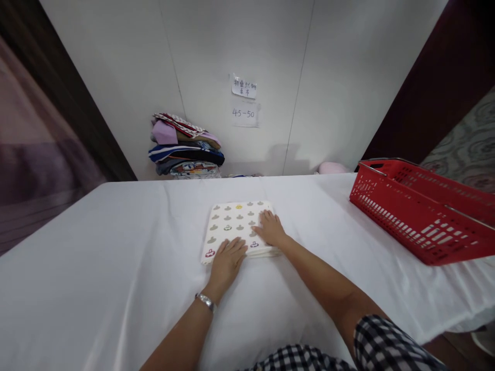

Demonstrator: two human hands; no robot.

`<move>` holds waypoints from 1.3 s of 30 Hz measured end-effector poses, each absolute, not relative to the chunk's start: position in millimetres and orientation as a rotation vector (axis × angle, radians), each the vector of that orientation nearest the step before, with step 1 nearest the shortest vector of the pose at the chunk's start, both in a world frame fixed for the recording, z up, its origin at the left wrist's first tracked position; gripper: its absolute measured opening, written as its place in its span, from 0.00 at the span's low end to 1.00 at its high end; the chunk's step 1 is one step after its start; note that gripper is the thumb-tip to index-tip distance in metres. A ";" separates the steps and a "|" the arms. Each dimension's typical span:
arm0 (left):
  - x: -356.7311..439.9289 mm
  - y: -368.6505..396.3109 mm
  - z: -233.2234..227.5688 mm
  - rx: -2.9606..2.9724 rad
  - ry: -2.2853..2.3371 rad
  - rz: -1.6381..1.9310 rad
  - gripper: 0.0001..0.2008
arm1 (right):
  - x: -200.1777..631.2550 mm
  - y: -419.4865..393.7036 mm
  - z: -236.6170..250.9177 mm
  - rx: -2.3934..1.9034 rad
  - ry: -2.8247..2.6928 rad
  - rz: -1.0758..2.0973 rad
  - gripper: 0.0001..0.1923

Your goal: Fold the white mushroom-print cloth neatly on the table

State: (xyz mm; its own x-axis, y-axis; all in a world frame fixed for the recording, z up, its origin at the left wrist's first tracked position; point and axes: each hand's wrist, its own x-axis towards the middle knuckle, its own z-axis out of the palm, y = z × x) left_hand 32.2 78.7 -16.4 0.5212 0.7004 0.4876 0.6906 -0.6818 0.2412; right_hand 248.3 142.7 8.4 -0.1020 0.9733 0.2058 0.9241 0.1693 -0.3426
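Observation:
A folded white cloth with rows of small grey, yellow, green and red printed shapes lies flat in the middle of the table. Its layers show along the near right edge. My left hand rests palm down on the cloth's near edge, fingers stretched out. On the cloth's right side lies my right hand, flat with its fingers spread. Neither hand grips the fabric. A silver bracelet circles my left wrist.
White fabric covers the table. A red plastic basket stands at the right. Behind the far edge, a stack of folded clothes and fabrics leans near the wall. Two paper notes are stuck there. A pink object shows at the back right.

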 end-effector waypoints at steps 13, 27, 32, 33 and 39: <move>32.2 78.6 -15.5 2.705 1.246 0.895 0.14 | 284.6 204.8 11.7 -1.896 -1.475 0.244 0.09; 32.4 77.1 -13.7 2.697 1.252 0.908 0.14 | 287.6 209.0 2.5 -1.902 -1.356 0.351 0.10; 32.7 77.4 -13.0 2.692 1.240 0.909 0.14 | 285.7 218.5 6.7 -1.924 -1.331 0.372 0.13; 32.7 77.4 -12.9 2.687 1.241 0.905 0.14 | 285.8 219.8 6.4 -1.933 -1.322 0.376 0.13; 32.8 77.2 -13.4 2.669 1.242 0.890 0.14 | 287.9 219.3 1.2 -1.980 -1.317 0.388 0.11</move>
State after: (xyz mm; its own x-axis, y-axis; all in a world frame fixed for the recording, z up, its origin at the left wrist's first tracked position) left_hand 32.8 77.2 -13.4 0.5071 0.7193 0.4749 0.6809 -0.6721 0.2909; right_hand 287.9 219.3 1.2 0.4336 0.8910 0.1346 0.6758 -0.2228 -0.7026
